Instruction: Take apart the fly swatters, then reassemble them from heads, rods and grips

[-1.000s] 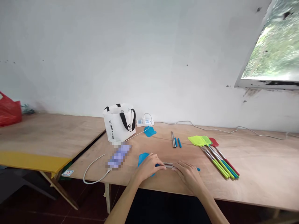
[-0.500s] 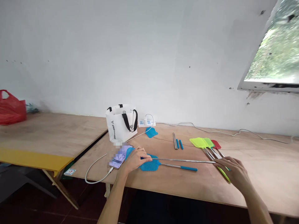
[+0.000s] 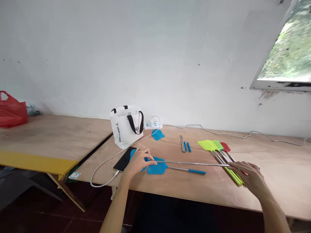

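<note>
My left hand (image 3: 139, 159) pinches the head end of a blue fly swatter whose thin metal telescopic rod (image 3: 191, 163) is stretched out to the right. At the rod's far end my right hand (image 3: 247, 175) is closed around it. Under the rod a second blue swatter (image 3: 157, 167) with a blue grip lies flat on the plywood table (image 3: 184, 187). Just behind my right hand lies a row of finished swatters (image 3: 213, 146) with yellow, green and red heads.
A dark phone (image 3: 124, 158) on a white cable lies by my left hand. Behind it stand a white tote bag (image 3: 126, 125) and a power strip (image 3: 152, 125). A loose blue head (image 3: 157, 134) and short rods with blue grips (image 3: 185, 146) lie further back. A red bag (image 3: 12, 110) sits far left.
My hands moved apart, drawing the collapsed metal rod out to full length. My right hand ended over the coloured handles at the right; my left stayed by the blue head.
</note>
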Tool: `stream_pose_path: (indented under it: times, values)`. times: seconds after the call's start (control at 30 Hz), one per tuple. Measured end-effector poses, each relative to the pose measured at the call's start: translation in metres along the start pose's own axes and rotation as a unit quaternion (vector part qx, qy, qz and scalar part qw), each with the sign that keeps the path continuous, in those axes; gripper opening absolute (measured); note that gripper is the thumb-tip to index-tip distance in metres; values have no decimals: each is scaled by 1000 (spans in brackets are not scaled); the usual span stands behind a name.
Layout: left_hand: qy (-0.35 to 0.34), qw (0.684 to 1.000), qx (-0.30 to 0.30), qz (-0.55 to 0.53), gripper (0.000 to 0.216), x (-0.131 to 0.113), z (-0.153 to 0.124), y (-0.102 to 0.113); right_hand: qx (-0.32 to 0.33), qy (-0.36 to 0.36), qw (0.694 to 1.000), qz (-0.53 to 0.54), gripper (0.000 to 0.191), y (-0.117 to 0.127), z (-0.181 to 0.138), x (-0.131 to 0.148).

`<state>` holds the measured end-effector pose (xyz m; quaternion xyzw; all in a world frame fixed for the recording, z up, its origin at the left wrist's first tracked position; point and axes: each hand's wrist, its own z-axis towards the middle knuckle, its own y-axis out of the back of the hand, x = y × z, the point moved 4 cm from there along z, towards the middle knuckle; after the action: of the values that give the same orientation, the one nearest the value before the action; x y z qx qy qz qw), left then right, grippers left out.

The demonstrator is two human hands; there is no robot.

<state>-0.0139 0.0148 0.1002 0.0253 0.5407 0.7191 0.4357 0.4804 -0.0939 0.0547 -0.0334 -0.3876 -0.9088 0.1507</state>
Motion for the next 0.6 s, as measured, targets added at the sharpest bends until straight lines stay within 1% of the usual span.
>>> stream_pose_path:
  times: [0.2,0.33,0.43,0.6]
  values:
    - [-26,1000,-5,-14,35,-10,1,-2,24,-22,999,6,53,5,-5,-6]
    - [-28,1000,2,-13,35,-11,0,-1,39,-27,999,14,56,-1,-5,-7]
    - [-30,999,-1,14,35,-9,-2,3,52,-29,998,18,58,-8,-2,-1]
    - [-22,998,13,54,35,-1,-3,5,68,-48,996,24,61,-12,7,21]
